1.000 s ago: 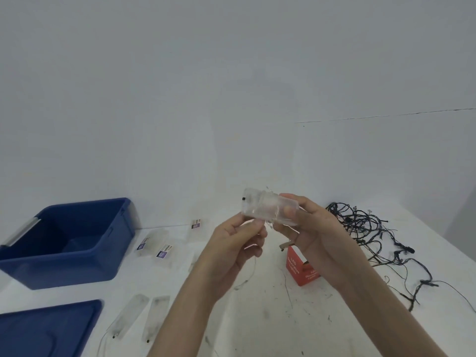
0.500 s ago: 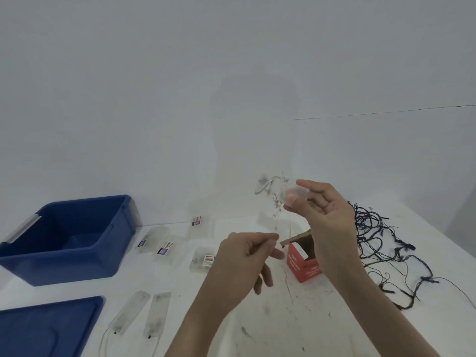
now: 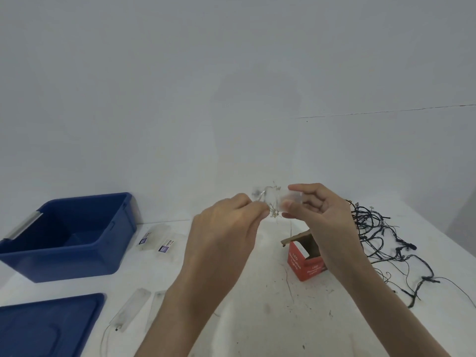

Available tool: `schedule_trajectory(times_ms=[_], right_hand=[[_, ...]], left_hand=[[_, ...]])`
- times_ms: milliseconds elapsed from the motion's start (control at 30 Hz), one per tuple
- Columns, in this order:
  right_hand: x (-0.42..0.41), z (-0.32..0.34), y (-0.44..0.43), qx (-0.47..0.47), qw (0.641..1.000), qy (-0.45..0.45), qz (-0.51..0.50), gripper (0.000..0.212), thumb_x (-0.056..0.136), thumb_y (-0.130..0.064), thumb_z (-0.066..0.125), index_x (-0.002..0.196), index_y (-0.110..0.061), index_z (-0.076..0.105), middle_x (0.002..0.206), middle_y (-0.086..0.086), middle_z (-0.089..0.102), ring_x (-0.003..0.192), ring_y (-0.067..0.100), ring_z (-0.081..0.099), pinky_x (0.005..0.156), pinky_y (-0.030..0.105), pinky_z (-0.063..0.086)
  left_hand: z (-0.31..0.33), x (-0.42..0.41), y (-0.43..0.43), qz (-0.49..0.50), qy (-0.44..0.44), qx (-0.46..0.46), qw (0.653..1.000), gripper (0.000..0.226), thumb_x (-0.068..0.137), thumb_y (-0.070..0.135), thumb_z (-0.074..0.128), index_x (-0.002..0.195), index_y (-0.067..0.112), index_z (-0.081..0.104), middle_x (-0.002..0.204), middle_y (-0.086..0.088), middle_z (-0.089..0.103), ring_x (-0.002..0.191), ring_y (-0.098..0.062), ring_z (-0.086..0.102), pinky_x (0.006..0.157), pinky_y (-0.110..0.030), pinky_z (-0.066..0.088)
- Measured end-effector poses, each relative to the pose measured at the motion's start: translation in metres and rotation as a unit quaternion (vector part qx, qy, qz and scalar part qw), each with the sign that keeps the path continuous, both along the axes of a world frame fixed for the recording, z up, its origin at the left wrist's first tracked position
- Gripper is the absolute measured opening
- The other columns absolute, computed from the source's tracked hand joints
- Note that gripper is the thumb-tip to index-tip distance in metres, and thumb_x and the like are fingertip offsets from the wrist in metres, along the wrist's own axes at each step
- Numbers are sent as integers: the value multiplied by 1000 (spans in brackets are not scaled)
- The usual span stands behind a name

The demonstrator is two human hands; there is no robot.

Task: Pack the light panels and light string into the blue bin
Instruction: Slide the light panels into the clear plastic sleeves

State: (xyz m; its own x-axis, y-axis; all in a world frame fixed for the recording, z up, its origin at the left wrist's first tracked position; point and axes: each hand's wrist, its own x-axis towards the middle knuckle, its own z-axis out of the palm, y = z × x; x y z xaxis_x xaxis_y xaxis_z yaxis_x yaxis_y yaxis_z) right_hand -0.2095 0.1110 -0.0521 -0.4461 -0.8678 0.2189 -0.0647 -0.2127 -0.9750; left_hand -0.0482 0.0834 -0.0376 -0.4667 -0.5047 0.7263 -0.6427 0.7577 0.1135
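Fingers of right hand (image 3: 323,215) pinch clear light panel (image 3: 283,197), left hand (image 3: 226,228) pinching its wire (image 3: 271,202)

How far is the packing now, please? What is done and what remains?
Done: nothing shows inside the blue bin; its lid lies off beside it. In hand: left hand and right hand hold a clear light panel. Left: at least four panels on the table and the tangled black light string.

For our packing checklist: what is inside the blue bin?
The blue bin shows only bare floor and walls; nothing lies in the visible part. Its near wall hides the front of the floor.
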Motion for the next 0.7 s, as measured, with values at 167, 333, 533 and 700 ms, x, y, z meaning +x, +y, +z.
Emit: schedule_trajectory(times_ms=[167,333,533,700], right_hand=[[0,-1,1,32,998,-14,54,21,78,-2,70,95,-13,68,86,12,73,73,24,71,87,58,49],[-1,-1,5,51,993,8,110,22,77,-1,71,95,-13,68,86,17,71,73,26,70,87,46,54],[-6,0,11,74,975,-5,208,26,70,-7,74,94,-12,70,89,20,71,81,32,70,83,37,54],[-8,1,12,65,945,-120,297,28,67,9,69,93,0,65,81,17,70,72,25,67,63,28,54]], left_hand=[[7,-5,-8,-1,10,29,1000,20,88,35,50,80,32,68,70,13,60,58,-9,51,41,-21,37],[15,-6,-18,-4,23,158,987,15,90,35,57,86,33,71,82,14,62,60,1,45,58,-16,33],[26,3,-35,-89,90,348,929,10,77,26,74,70,33,72,70,15,67,52,0,44,54,-8,34],[15,13,-40,-154,145,540,815,2,77,19,74,78,20,75,63,11,65,65,-16,45,64,-28,35]])
